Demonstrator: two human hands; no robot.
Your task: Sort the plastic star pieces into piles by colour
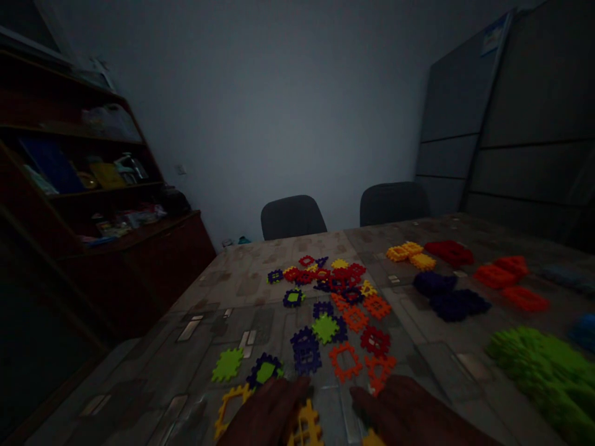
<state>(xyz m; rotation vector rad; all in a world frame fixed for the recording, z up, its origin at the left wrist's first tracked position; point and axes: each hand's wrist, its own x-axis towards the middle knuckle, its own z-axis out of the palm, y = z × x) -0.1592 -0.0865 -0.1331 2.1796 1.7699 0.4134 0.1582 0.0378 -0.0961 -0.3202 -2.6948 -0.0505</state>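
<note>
My left hand point(269, 412) reaches in from the bottom edge over the table, its fingers stretched out. A yellow window-patterned interlocking piece point(307, 424) lies beside its fingers; whether they touch cannot be made out. A yellow square frame piece point(229, 409) is partly behind that hand. My right hand point(404, 409) is lower right of centre, fingers extended toward the left one. Part of another yellow piece point(373, 438) shows under it. Just beyond are an orange frame piece point(344, 362), an orange piece point(380, 370), purple window pieces point(307, 356) and a purple-and-green piece point(266, 370).
More mixed toothed pieces point(339, 279) spread up the table point(186, 347). At right lie sorted piles: yellow point(409, 254), red point(449, 252), orange point(504, 272), purple point(449, 297) and green point(543, 365). Two chairs point(292, 217) stand behind; a shelf cabinet point(139, 272) is at left.
</note>
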